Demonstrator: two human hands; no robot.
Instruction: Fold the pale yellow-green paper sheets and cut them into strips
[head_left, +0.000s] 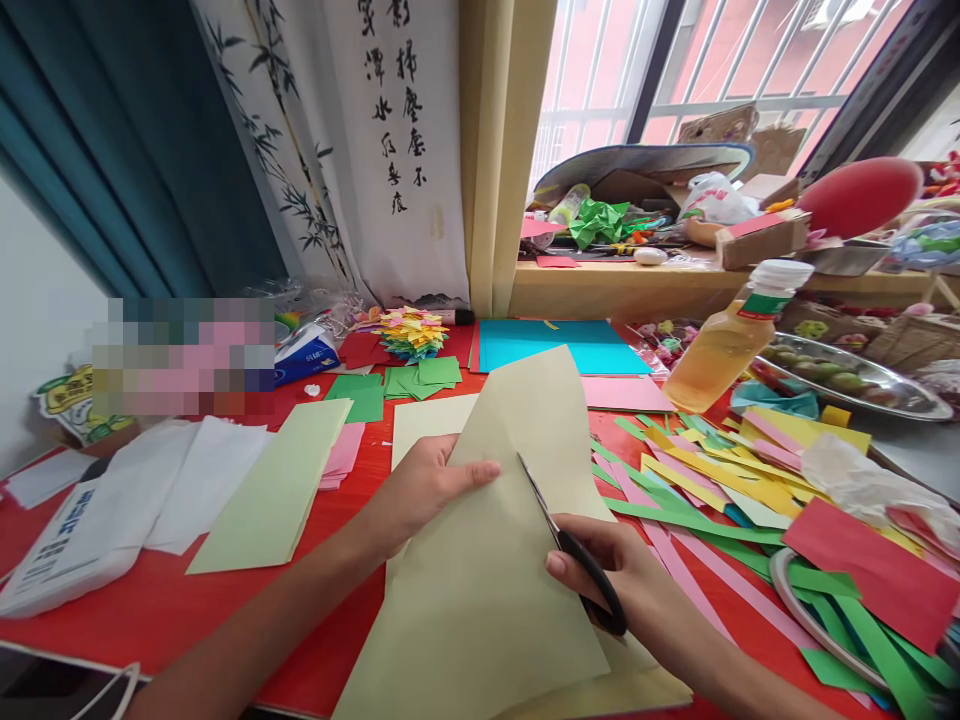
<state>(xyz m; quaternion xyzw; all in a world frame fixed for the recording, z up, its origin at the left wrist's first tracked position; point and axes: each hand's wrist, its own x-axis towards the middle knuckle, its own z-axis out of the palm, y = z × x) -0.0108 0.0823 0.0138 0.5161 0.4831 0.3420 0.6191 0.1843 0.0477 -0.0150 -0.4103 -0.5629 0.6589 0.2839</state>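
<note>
A large pale yellow-green sheet of paper (pixel 480 600) is raised and bent above the red table. My left hand (pixel 437 490) grips its left edge, thumb on top and fingers hidden behind. In my right hand (pixel 607 570) is a pair of black-handled scissors (pixel 592 575), its blades on the sheet and pointing up and away. A slit runs in from the sheet's lower right, so the part beside the blades hangs apart. More pale paper (pixel 630 690) lies underneath. To the left rests a folded strip of the same pale paper (pixel 274 490).
Coloured paper strips (pixel 697 500) cover the right side, near a tilted bottle of amber liquid (pixel 720 345) and a metal plate of green fruit (pixel 832 370). Blue paper (pixel 562 345), green squares (pixel 424 378) and a folded-paper ball (pixel 412 332) lie behind. White tissues (pixel 105 515) sit left.
</note>
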